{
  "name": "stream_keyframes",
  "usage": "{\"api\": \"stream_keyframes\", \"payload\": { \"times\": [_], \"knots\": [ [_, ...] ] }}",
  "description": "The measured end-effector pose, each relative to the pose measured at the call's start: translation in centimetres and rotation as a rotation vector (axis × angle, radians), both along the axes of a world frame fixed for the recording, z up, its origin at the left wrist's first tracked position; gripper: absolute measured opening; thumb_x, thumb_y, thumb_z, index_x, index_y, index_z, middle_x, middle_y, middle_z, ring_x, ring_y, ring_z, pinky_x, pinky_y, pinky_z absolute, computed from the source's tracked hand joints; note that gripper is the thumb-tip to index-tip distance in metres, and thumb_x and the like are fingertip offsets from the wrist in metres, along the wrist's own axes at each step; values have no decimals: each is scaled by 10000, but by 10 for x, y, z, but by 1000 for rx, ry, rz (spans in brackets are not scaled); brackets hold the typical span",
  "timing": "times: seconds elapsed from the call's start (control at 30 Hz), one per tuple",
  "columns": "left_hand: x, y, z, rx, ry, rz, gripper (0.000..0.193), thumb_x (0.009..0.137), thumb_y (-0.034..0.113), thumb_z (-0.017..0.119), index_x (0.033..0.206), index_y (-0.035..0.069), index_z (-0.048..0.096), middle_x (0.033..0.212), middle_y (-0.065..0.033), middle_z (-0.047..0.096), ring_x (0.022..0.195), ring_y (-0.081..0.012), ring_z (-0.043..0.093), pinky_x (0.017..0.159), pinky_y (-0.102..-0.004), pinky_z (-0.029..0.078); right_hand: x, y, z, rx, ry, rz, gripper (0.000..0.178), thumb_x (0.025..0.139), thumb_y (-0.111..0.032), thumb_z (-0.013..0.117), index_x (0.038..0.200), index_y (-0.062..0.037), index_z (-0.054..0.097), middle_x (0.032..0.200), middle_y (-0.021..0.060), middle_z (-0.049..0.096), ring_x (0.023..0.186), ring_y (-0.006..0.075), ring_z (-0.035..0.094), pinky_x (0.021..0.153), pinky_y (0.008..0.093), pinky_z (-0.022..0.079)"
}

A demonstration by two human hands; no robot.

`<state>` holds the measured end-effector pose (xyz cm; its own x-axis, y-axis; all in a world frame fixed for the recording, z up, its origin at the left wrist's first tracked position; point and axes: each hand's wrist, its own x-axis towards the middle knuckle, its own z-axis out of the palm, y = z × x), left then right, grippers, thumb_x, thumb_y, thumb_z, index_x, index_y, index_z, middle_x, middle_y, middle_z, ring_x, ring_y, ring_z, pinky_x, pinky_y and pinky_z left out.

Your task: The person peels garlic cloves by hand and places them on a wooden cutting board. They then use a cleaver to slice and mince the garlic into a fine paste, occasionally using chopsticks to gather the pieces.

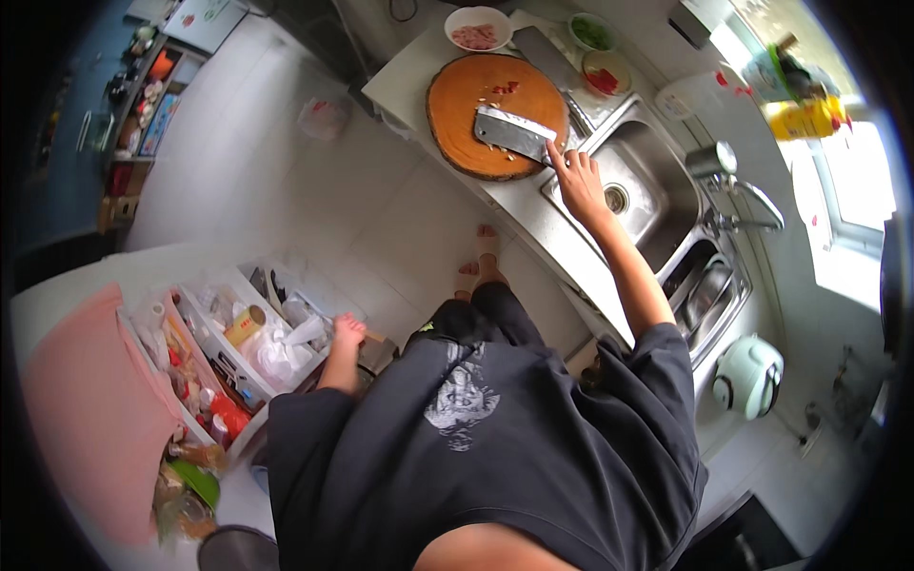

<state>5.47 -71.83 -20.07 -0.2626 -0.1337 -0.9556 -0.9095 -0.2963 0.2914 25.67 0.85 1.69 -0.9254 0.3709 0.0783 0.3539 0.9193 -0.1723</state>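
Observation:
On the far counter, a cleaver (515,133) lies flat on a round wooden chopping board (455,112). My right hand (578,181) is at its handle end by the board's right edge, index finger stretched along it and the other fingers bent; the handle is mostly hidden. Small red pieces (506,88) and pale chopped bits lie around the blade. My left hand (348,331) hangs low beside the open drawer (255,319) at left, fingers curled, with nothing visible in it.
Behind the board stand a bowl of pink meat pieces (474,36), another knife (543,59), a bowl of greens (592,34) and a bowl of red pieces (604,76). A steel sink (657,162) with a faucet (738,225) adjoins the board. A pink cloth (90,400) drapes left.

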Motion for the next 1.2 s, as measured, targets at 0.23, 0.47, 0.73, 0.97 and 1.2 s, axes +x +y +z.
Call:
{"api": "stream_keyframes", "payload": {
  "times": [0.23,0.47,0.73,0.97,1.2],
  "knots": [
    [106,-17,135,-326,240,-145,385,1036,474,599,855,138,646,611,38,361,452,-129,327,410,-310,280,-32,22,43,-258,62,48,534,924,-113,628,1453,-129,558,1023,154,657,1010,369,638,820,490,571],
    [187,48,56,-399,332,-583,435,1075,455,571,920,69,700,700,-28,522,575,-134,478,535,-315,394,-34,48,74,-415,57,-98,233,1068,-349,621,1161,-136,613,918,166,751,760,420,726,650,522,575],
    [136,169,37,-189,515,-869,469,1098,431,561,957,21,740,701,-61,621,607,-133,555,583,-303,449,-23,43,41,-270,-63,77,196,1089,-337,562,1124,-144,548,897,142,704,702,421,711,579,533,560],
    [139,206,47,-204,341,-782,458,1089,424,569,961,20,745,623,-27,563,537,-124,516,510,-309,391,-44,36,71,-266,-204,81,205,1099,-321,537,1118,-117,539,717,199,681,680,456,694,608,566,543],
    [134,234,56,-266,592,-776,446,1107,394,556,935,13,711,648,-5,541,574,-103,482,530,-306,380,-45,40,83,-286,-73,71,212,1099,-331,534,1104,-119,546,793,202,709,706,458,699,624,568,547]
  ]
}}
